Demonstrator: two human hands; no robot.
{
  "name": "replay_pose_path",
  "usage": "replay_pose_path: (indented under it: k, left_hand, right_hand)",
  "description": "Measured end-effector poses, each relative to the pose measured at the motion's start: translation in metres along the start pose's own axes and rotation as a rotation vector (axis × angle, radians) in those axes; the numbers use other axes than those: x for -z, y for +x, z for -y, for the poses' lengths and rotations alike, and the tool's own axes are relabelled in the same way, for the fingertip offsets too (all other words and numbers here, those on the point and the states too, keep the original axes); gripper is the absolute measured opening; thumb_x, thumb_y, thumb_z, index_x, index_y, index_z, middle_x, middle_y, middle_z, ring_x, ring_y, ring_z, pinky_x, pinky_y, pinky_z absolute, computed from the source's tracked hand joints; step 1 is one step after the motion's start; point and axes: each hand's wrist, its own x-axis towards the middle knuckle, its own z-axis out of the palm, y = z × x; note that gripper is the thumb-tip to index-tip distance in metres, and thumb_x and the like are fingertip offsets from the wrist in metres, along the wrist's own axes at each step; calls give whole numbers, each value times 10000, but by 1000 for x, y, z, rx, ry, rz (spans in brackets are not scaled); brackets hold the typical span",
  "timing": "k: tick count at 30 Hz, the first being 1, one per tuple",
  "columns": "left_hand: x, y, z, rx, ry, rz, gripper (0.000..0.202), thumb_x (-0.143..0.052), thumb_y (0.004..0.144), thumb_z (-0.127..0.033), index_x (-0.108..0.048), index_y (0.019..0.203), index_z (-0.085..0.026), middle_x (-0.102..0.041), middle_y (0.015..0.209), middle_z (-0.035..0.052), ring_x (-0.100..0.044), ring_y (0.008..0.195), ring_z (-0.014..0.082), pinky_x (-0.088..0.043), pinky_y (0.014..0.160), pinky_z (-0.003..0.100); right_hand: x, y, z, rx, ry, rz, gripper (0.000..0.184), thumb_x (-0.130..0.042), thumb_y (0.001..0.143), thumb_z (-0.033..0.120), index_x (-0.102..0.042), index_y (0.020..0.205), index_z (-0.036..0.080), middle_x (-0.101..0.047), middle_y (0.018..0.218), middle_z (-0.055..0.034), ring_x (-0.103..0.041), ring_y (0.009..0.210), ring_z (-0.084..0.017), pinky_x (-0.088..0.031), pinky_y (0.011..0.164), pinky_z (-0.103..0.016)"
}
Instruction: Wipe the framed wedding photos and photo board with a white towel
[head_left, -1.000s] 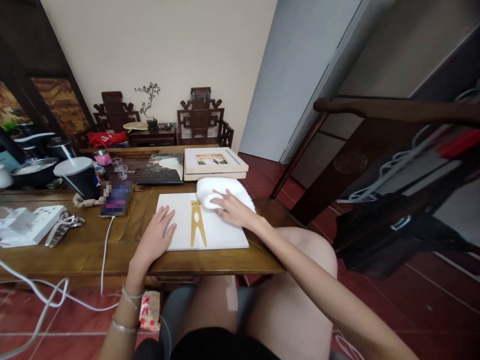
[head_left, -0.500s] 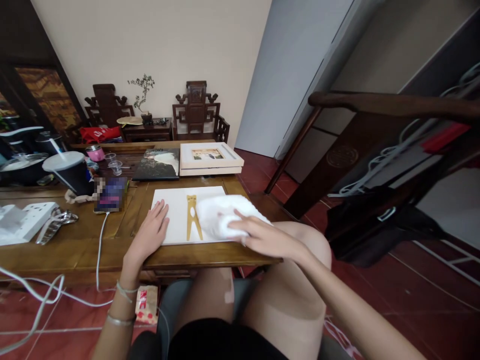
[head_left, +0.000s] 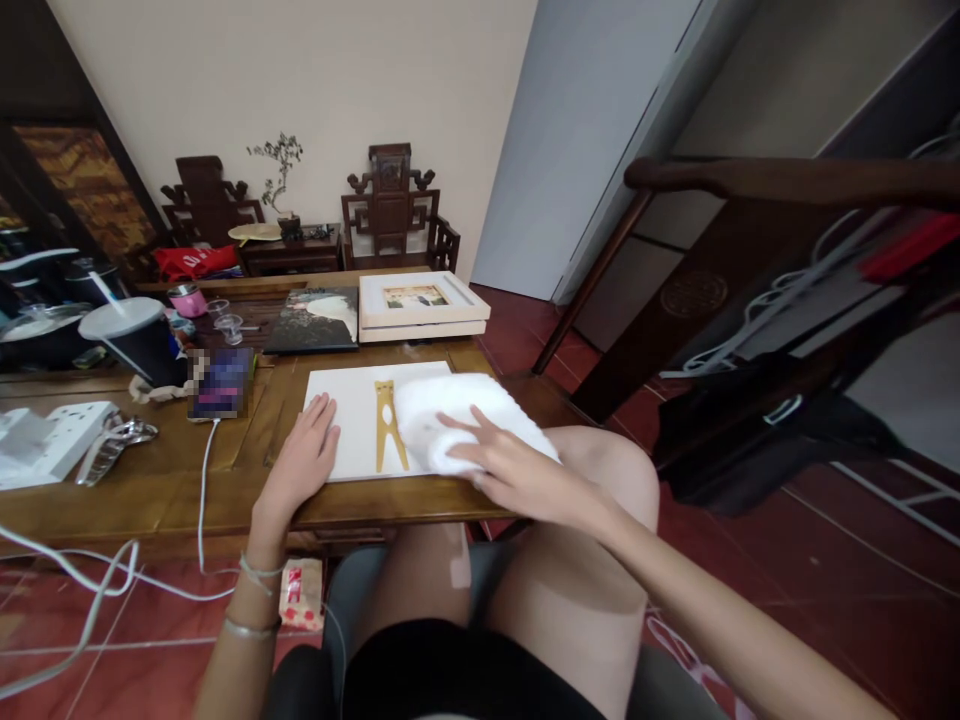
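A white board or canvas (head_left: 352,440) lies flat near the front edge of the wooden table. On its middle is a golden-yellow cat-like figure (head_left: 385,400) with two long legs; I cannot tell whether it is painted or a flat piece. My left hand (head_left: 304,455) rests flat on the board's left edge, fingers stretched out. Over the board's right part lies a fluffy white towel (head_left: 510,415), overhanging the table edge. My right hand (head_left: 517,470) is on the towel, with a bunched fold gripped between thumb and fingers. The board's right side is hidden beneath it.
Behind the board are a framed picture (head_left: 424,312) and a dark photo panel (head_left: 315,320). Leftward stand a charging phone (head_left: 221,385), a lidded cup (head_left: 131,335), a silver hair claw (head_left: 116,445) and a power strip (head_left: 67,440). A wooden chair (head_left: 675,280) is at right.
The towel and my right hand have shifted slightly rightward, and the right fingers are spread a little more over the towel. My left hand stays on the board. The view has tilted slightly.
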Motion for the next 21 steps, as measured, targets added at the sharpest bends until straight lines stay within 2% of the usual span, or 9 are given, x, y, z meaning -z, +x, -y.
replay_pose_path:
  k: [2, 4, 7, 9, 11, 13, 15, 18, 21]
  left_hand:
    - [0, 0, 0, -10, -1, 3, 545, -319, 1004, -354, -479, 1449, -83, -379, 1589, 176, -292, 1509, 264, -222, 1249, 476]
    - [1, 0, 0, -11, 0, 5, 543, -317, 1005, -354, -476, 1452, -90, -374, 1593, 172, -288, 1510, 263, -222, 1247, 482]
    - [2, -1, 0, -11, 1, 13, 546, -317, 1003, -354, -470, 1456, -91, -371, 1593, 174, -284, 1511, 268, -219, 1245, 494]
    - [3, -1, 1, -17, 0, 17, 549, -318, 1003, -365, -465, 1463, -102, -370, 1596, 169, -281, 1513, 267, -218, 1245, 493]
    - [3, -1, 1, -20, 4, 20, 555, -320, 1002, -368, -464, 1465, -98, -370, 1596, 170, -280, 1513, 267, -216, 1246, 482]
    - [3, 0, 2, -19, 8, 19, 557, -319, 1002, -361, -463, 1464, -86, -370, 1594, 176, -283, 1511, 267, -215, 1247, 478]
    - [1, 0, 3, -19, 10, 14, 553, -314, 1003, -352, -465, 1462, -82, -370, 1593, 180, -285, 1511, 267, -217, 1246, 485]
    - [-1, 1, 3, -21, 9, -4, 548, -300, 1008, -356, -466, 1460, -94, -374, 1591, 178, -287, 1510, 268, -231, 1240, 498]
    - [-3, 0, 3, -20, 10, -21, 550, -287, 1010, -355, -467, 1456, -89, -386, 1584, 180, -299, 1506, 268, -242, 1237, 498]
  right_hand:
    - [15, -24, 14, -10, 80, 71, 392, -459, 787, 35, -713, 999, 245, -715, 1247, -55, -486, 1384, -278, -304, 1196, -505]
    - [26, -33, 14, -26, 133, 152, 380, -468, 783, 54, -720, 980, 259, -754, 1115, -24, -614, 1232, -267, -377, 1155, -448]
    - [24, -11, -6, -94, 117, 149, 388, -468, 846, 124, -692, 1142, 236, -743, 1130, -49, -666, 1091, -270, -472, 1055, -447]
    - [11, 23, -22, -153, 61, 43, 407, -443, 900, 155, -641, 1252, 208, -709, 1227, -88, -633, 1148, -296, -441, 1070, -508]
    - [-5, 63, -32, -178, 16, -27, 406, -414, 927, 130, -625, 1270, 181, -662, 1321, -121, -562, 1274, -318, -275, 1156, -621]
    - [-20, 97, -32, -195, -25, -90, 392, -392, 964, 145, -612, 1288, 164, -618, 1386, -144, -399, 1425, -353, -176, 1154, -702]
    - [-29, 115, -22, -166, -67, -92, 409, -404, 954, 116, -608, 1306, 158, -549, 1468, -149, -276, 1487, -380, -165, 1131, -745]
    - [-36, 108, 5, -68, -122, -35, 469, -467, 876, 36, -621, 1304, 150, -430, 1563, -167, -211, 1503, -410, -201, 1114, -762]
    - [-34, 72, 36, 19, -103, 48, 489, -488, 834, 11, -642, 1279, 140, -389, 1582, -182, -186, 1508, -419, -189, 1121, -771]
